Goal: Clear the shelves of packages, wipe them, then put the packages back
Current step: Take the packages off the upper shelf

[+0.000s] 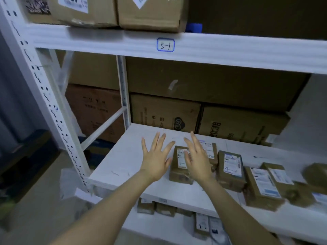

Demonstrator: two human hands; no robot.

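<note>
A white shelf (pixel 127 156) at waist height carries a row of small brown packages with white labels. The leftmost package (pixel 179 167) lies flat between my two hands, and a second one (pixel 210 149) sits just behind it. My left hand (pixel 156 156) hovers with fingers spread over bare shelf, left of that package. Fingers apart as well, my right hand (pixel 196 156) floats over the package's right side and holds nothing. Further right lie another package (pixel 231 169) and several more (pixel 263 184).
Large cardboard boxes (pixel 166 114) stand behind the shelf. The upper shelf beam, labelled 5-1 (pixel 165 45), carries more boxes (pixel 150 13). A white perforated upright (pixel 44 96) frames the left side. Small packages (pixel 164 208) sit on the shelf below.
</note>
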